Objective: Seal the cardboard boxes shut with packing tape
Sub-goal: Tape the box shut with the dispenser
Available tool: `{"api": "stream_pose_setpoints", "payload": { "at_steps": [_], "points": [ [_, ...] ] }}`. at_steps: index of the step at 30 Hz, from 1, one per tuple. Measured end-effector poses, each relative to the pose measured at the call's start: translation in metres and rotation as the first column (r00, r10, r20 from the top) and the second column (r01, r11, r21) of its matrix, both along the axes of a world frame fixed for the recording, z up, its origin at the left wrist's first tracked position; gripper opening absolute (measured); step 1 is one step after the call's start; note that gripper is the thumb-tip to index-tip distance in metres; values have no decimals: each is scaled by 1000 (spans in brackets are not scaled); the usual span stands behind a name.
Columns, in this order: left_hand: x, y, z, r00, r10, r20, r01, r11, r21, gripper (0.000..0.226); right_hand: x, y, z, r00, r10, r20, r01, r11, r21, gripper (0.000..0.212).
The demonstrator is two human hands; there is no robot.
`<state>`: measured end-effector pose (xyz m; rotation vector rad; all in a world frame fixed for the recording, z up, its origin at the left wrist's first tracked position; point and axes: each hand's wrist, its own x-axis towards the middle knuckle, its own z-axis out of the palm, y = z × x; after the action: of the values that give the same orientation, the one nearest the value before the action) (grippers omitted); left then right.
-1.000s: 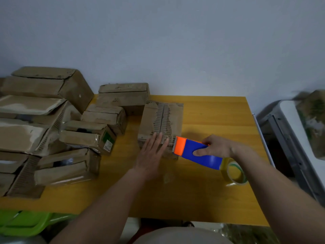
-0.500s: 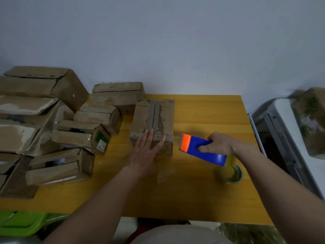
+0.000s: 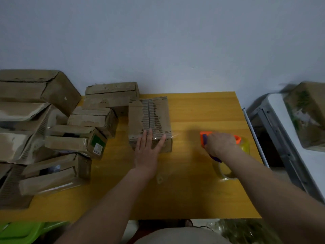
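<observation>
A worn cardboard box (image 3: 149, 117) with torn top flaps stands in the middle of the yellow table (image 3: 202, 110). My left hand (image 3: 148, 149) lies flat on its near edge, fingers straight, pressing a strip of clear tape (image 3: 173, 135) that sticks out past the box's right corner. My right hand (image 3: 219, 143) grips the orange and blue tape dispenser (image 3: 204, 138) on the table, well right of the box. A roll of clear tape (image 3: 224, 170) lies just below that hand.
Several cardboard boxes (image 3: 79, 138) are piled on the table's left side, some taped. A grey and white stand (image 3: 281, 138) with a wrapped box (image 3: 307, 117) on it stands to the right. A green bin (image 3: 21, 231) sits below the table's left front.
My right hand has carried the tape dispenser away from the box to the right and lowered it to the table. My left hand stays pressed on the box's near edge.
</observation>
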<state>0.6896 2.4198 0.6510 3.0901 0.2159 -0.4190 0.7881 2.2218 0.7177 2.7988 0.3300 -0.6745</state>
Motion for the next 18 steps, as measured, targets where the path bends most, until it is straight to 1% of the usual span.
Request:
{"api": "stream_pose_setpoints", "payload": {
  "at_steps": [2, 4, 7, 9, 11, 12, 14, 15, 18],
  "points": [
    [5, -7, 3, 999, 37, -26, -38, 999, -30, 108, -4, -16, -8, 991, -130, -20, 131, 989, 69, 42],
    [11, -16, 5, 996, 85, -28, -87, 994, -69, 110, -11, -15, -21, 972, -233, -9, 231, 956, 182, 49],
    [15, -28, 12, 992, 127, -3, -126, 976, -177, 106, -18, 0, -41, 939, -342, 30, 311, 885, 347, 48],
    [14, -27, 14, 978, 189, 84, -156, 941, -300, 98, -18, 9, -55, 921, -388, 41, 341, 853, 396, 46],
    [11, -19, 14, 952, 240, 191, -159, 919, -361, 85, -13, 16, -69, 899, -436, 41, 376, 818, 435, 45],
    [9, -12, 11, 940, 247, 237, -154, 924, -351, 81, -10, 21, -75, 891, -452, 40, 389, 806, 446, 45],
    [3, 3, 5, 939, 218, 267, -137, 946, -293, 78, -1, 28, -89, 882, -471, 27, 407, 788, 461, 45],
    [0, 10, 0, 946, 200, 256, -126, 952, -279, 78, 3, 30, -96, 882, -471, 22, 408, 785, 466, 46],
    [-9, 26, -14, 962, 140, 236, -62, 949, -308, 86, 12, 31, -118, 898, -440, 27, 381, 806, 452, 48]
  ]
}}
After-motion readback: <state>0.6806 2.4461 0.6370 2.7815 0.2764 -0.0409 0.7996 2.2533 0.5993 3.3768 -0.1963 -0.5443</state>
